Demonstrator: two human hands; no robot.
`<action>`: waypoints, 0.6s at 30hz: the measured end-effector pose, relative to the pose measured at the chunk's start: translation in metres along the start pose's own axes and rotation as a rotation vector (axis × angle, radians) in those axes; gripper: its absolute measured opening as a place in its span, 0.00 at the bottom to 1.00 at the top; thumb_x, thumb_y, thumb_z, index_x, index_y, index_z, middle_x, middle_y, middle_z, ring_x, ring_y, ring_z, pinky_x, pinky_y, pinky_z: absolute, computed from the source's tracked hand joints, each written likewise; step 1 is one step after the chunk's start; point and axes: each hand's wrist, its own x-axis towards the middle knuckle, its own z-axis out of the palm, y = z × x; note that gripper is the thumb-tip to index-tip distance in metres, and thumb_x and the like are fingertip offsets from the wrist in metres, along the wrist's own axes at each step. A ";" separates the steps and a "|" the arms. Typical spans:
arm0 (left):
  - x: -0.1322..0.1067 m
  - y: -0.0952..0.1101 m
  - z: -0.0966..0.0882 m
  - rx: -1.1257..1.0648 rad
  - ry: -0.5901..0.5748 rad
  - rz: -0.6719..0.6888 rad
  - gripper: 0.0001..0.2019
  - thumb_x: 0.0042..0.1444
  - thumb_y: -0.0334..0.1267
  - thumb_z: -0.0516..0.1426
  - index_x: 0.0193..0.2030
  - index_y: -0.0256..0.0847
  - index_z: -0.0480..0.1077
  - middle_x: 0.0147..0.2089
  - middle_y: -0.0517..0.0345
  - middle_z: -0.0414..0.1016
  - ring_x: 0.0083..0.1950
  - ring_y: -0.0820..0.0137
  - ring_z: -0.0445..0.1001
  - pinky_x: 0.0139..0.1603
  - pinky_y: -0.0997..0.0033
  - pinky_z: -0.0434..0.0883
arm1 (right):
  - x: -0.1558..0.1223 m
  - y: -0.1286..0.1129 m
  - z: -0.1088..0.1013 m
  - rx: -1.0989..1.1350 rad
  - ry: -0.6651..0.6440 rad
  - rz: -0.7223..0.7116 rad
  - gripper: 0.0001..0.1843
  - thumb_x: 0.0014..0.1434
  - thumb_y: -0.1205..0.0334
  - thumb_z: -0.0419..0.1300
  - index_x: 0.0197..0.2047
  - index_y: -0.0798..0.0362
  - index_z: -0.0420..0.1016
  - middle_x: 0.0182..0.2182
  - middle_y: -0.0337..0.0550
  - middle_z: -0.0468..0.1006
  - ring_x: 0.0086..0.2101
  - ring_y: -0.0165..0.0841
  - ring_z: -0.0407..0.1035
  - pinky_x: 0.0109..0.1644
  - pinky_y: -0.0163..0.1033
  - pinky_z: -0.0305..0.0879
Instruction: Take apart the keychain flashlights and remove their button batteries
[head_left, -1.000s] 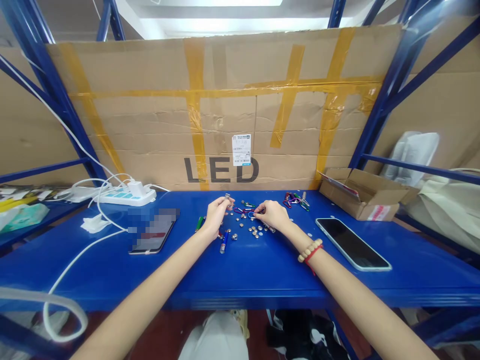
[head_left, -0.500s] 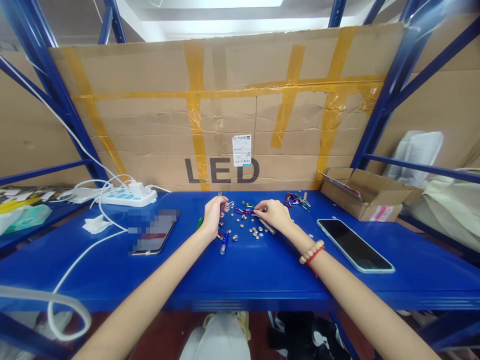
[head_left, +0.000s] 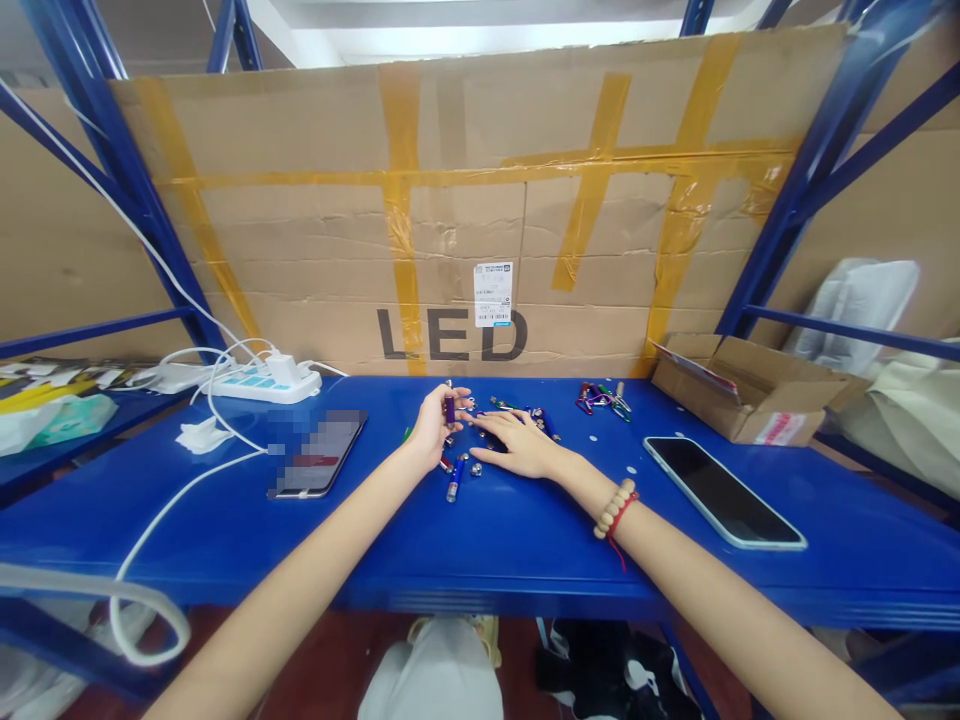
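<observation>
My left hand (head_left: 433, 425) holds a small dark purple tube (head_left: 450, 408) upright between thumb and fingers; it looks like a mini torch. To its right, my right hand (head_left: 519, 445) lies palm down with fingers spread, over a scatter of small parts it largely hides. Just below the hands, a blue mini torch (head_left: 455, 480) with a silvery end lies on the blue table. Beside it sits a small round silver piece (head_left: 476, 469). A bit of red and a bit of green show by my left hand, too small to name.
Coloured carabiner clips (head_left: 602, 398) lie at the back right, near an open cardboard box (head_left: 757, 385). One phone (head_left: 724, 492) lies on the right, another (head_left: 330, 455) on the left. A white power strip (head_left: 262, 383) trails cables. Taped cardboard (head_left: 322, 260) stands behind.
My right hand has gone from a pinch over the small parts to fingers spread flat over them. The purple tube now shows in my left hand. The view has shifted slightly.
</observation>
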 end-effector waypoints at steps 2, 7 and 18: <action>0.000 -0.001 0.000 0.009 -0.014 -0.004 0.09 0.43 0.36 0.51 0.30 0.35 0.69 0.25 0.58 0.70 0.23 0.76 0.68 0.23 0.76 0.60 | 0.001 -0.002 0.000 -0.022 -0.017 0.003 0.32 0.59 0.41 0.47 0.60 0.52 0.62 0.58 0.53 0.64 0.60 0.43 0.52 0.62 0.54 0.41; -0.001 -0.003 0.000 0.029 -0.024 -0.011 0.08 0.43 0.36 0.51 0.29 0.35 0.68 0.25 0.59 0.70 0.22 0.76 0.67 0.23 0.77 0.60 | 0.001 0.001 -0.001 -0.031 0.067 0.021 0.25 0.60 0.46 0.49 0.54 0.53 0.69 0.53 0.52 0.70 0.55 0.42 0.59 0.58 0.50 0.49; -0.002 -0.006 0.004 0.078 -0.030 -0.024 0.07 0.44 0.35 0.51 0.26 0.36 0.67 0.24 0.60 0.68 0.20 0.78 0.65 0.21 0.78 0.57 | 0.004 -0.003 -0.009 -0.113 0.104 0.096 0.15 0.57 0.71 0.54 0.45 0.49 0.75 0.40 0.42 0.79 0.42 0.35 0.67 0.47 0.41 0.51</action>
